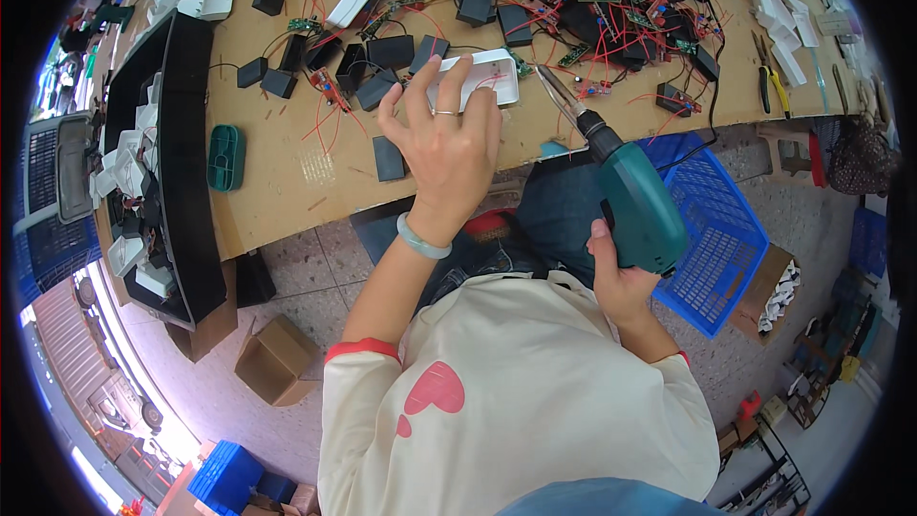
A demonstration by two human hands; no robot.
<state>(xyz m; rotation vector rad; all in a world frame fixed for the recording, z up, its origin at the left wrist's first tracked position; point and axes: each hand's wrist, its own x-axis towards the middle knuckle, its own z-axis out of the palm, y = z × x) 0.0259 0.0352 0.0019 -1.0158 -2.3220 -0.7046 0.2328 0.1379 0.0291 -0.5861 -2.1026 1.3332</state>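
My left hand point(444, 134) reaches over the bench with its fingers bent around a shallow white plastic case point(498, 84), which lies with its hollow side up. A red wire shows inside the case, and my fingers hide its left part. A green drill-shaped power tool point(645, 205) with a black collar and a long metal tip is held in my right hand point(619, 282). Its tip points up and left, just right of the case. A small dark grey block point(389, 159) lies near the left wrist.
Circuit boards, black boxes and red wires make a heap point(611, 24) across the back. A black bin point(186, 172) of white parts and a green tray point(225, 159) stand at left. Yellow-handled pliers point(778, 91) lie at right. Below sits a blue crate point(712, 239).
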